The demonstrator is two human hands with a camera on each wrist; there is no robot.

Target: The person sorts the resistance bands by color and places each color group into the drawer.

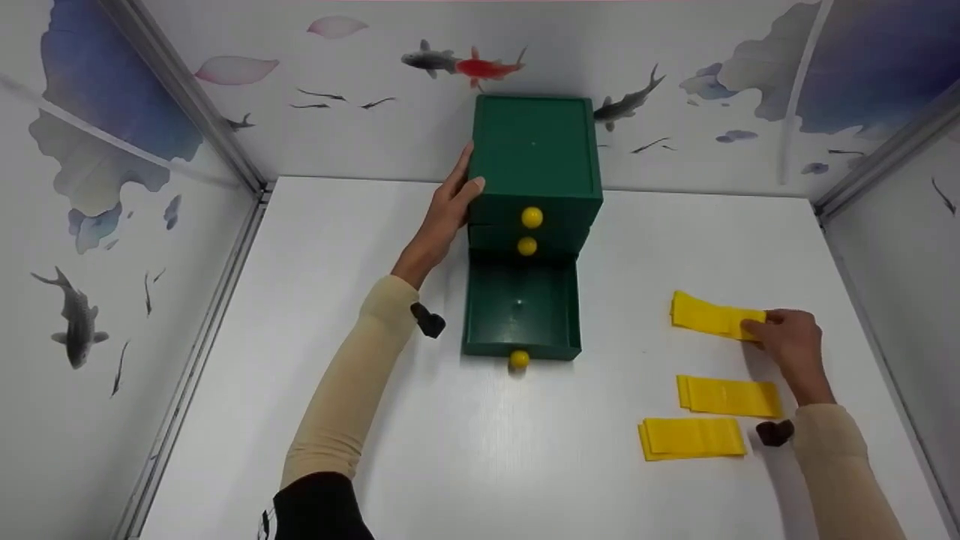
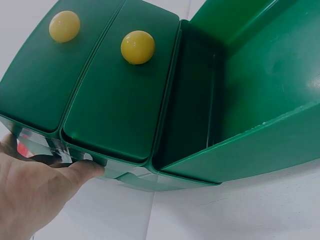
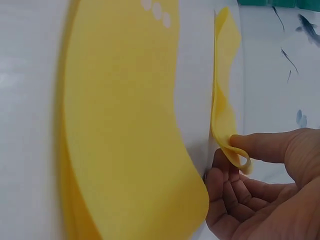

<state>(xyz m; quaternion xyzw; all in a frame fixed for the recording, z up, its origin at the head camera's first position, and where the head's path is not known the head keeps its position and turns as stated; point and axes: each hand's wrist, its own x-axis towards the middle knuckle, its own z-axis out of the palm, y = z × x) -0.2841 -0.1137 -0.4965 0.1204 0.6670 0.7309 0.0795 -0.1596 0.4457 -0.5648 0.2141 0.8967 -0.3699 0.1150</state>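
Observation:
A green three-drawer cabinet (image 1: 536, 146) with yellow round knobs stands at the back of the table, its bottom drawer (image 1: 521, 315) pulled out with nothing inside. My left hand (image 1: 442, 214) rests against the cabinet's left side, thumb near the upper front edge; the left wrist view shows the thumb (image 2: 82, 172) stretched along that side. To the right, my right hand (image 1: 795, 345) pinches the right end of the farthest folded yellow strip (image 1: 709, 315) between thumb and fingers. In the right wrist view that end of the strip (image 3: 225, 110) curls into a loop at the fingertips.
Two more folded yellow strips, the middle one (image 1: 731, 396) and the nearest one (image 1: 691, 438), lie flat on the white table (image 1: 420, 442) below the right hand. A wall with painted fish (image 1: 487, 69) rises behind the cabinet, and side panels flank the table.

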